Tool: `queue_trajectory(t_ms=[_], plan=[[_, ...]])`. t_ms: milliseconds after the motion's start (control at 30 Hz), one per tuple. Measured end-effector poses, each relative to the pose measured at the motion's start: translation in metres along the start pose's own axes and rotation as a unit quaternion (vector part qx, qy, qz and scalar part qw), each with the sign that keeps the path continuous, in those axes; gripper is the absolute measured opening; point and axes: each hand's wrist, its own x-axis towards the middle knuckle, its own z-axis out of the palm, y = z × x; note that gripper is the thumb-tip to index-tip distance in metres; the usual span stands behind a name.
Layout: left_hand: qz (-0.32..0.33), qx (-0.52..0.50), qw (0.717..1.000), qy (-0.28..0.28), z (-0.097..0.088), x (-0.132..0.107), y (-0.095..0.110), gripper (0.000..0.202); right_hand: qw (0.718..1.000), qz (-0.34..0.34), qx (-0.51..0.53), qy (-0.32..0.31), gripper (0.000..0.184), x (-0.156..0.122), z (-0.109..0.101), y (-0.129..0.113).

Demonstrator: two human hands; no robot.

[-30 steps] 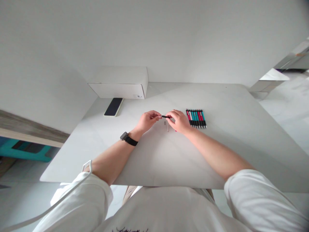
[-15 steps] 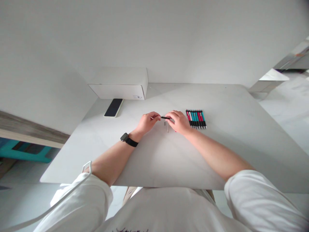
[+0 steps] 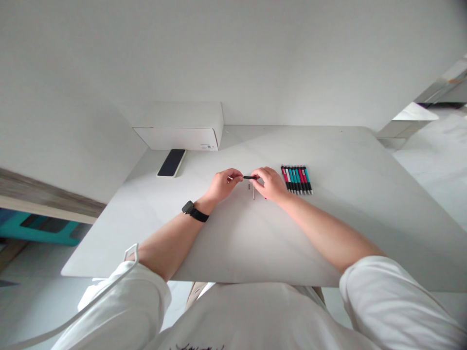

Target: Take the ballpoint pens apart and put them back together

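My left hand [image 3: 222, 184] pinches the left end of a black pen barrel [image 3: 248, 177] between thumb and fingertips. The other end of the barrel is in the closed fingers of my right hand [image 3: 270, 183], which hide part of it. Just below the barrel, a thin pale pen refill [image 3: 254, 193] lies on the table with a tiny dark piece [image 3: 249, 186], perhaps a spring, beside it. A small red bit [image 3: 266, 198] peeks out under my right hand. To the right of that hand, several pens [image 3: 296, 180] in red, white, teal and black lie side by side.
A white box [image 3: 178, 138] stands at the back left of the pale table [image 3: 233, 243], against the wall. In front of it lies a phone [image 3: 172, 163] with a dark screen. A black watch [image 3: 195, 211] is on my left wrist.
My right hand's fingers have shifted very slightly on the black pen barrel. Otherwise the hands and the things on the table stay where they were.
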Motion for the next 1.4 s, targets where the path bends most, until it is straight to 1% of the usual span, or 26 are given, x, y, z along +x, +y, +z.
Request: queue_trajectory(t_ms=[133, 233, 267, 367, 400, 533, 633, 733, 833, 967, 1133, 1300, 1400], plan=[[-0.004, 0.004, 1.0, 0.001, -0.0001, 0.0, 0.0004, 0.02, 1.0, 0.02, -0.009, -0.019, 0.013, 0.0001, 0.0004, -0.0003], [-0.002, 0.007, 1.0, 0.001, -0.0003, 0.0004, -0.0002, 0.019, 1.0, 0.022, 0.002, -0.011, 0.021, -0.0007, 0.0014, -0.0008], [0.001, 0.006, 1.0, 0.001, -0.0003, 0.0005, -0.0005, 0.018, 1.0, 0.02, 0.002, -0.008, 0.02, -0.0009, 0.0015, -0.0009], [0.01, 0.002, 1.0, 0.001, 0.0, 0.0007, -0.0014, 0.017, 1.0, 0.012, -0.006, -0.003, 0.007, -0.0006, 0.0011, -0.0015], [0.01, 0.002, 1.0, 0.003, 0.0001, 0.0007, -0.0016, 0.017, 1.0, 0.01, -0.007, -0.005, 0.005, -0.0004, 0.0008, -0.0016], [0.004, 0.009, 1.0, 0.005, 0.0001, 0.0009, -0.0014, 0.018, 1.0, 0.009, 0.003, -0.01, 0.007, 0.0003, -0.0004, -0.002], [0.003, 0.014, 1.0, -0.001, -0.0004, 0.0011, -0.0008, 0.017, 1.0, 0.008, 0.0, -0.006, 0.015, 0.0001, -0.0005, -0.0022], [0.004, 0.013, 1.0, -0.003, -0.0006, 0.0012, -0.0006, 0.017, 1.0, 0.003, -0.012, -0.007, 0.007, 0.0002, -0.0004, -0.0019], [0.009, 0.012, 1.0, 0.0, -0.0005, 0.0012, -0.0013, 0.018, 1.0, 0.004, -0.011, -0.011, 0.008, 0.0004, -0.0002, -0.0008], [0.009, 0.023, 1.0, -0.004, -0.0006, 0.0013, -0.0017, 0.018, 1.0, 0.006, -0.002, -0.007, 0.019, 0.0001, 0.0009, 0.001], [0.008, 0.031, 0.999, -0.003, -0.0006, 0.0014, -0.0017, 0.018, 1.0, -0.01, 0.001, -0.006, 0.007, 0.0002, 0.0014, 0.0019], [0.011, 0.029, 1.0, 0.0, -0.0003, 0.0014, -0.0029, 0.016, 1.0, -0.01, 0.005, 0.001, 0.017, 0.0002, 0.0003, 0.0016], [0.016, 0.036, 0.999, 0.001, 0.0, 0.0014, -0.0032, 0.016, 1.0, -0.011, 0.005, -0.002, 0.013, 0.0005, -0.0004, 0.0008]])
